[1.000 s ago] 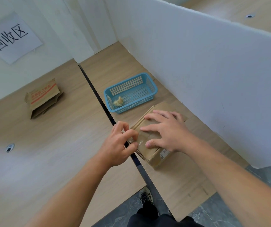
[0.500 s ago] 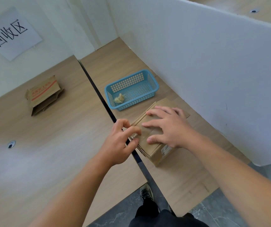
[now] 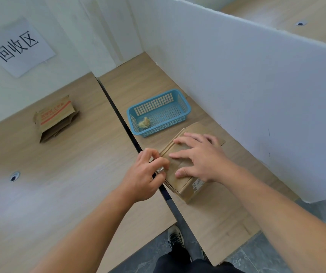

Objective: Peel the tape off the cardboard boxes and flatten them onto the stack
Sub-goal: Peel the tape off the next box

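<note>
Left wood-grain tabletop (image 3: pixel 59 184): flattened cardboard box (image 3: pixel 55 118), well back. Dark gap (image 3: pixel 118 115) between. Right tabletop (image 3: pixel 138 91): blue mesh basket (image 3: pixel 164 129); cardboard box (image 3: pixel 185 187) near it, at gap-side edge.

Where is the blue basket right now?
In the head view, the blue basket sits on the right-hand table, just beyond the cardboard box under the right hand, beside the white partition.
</note>
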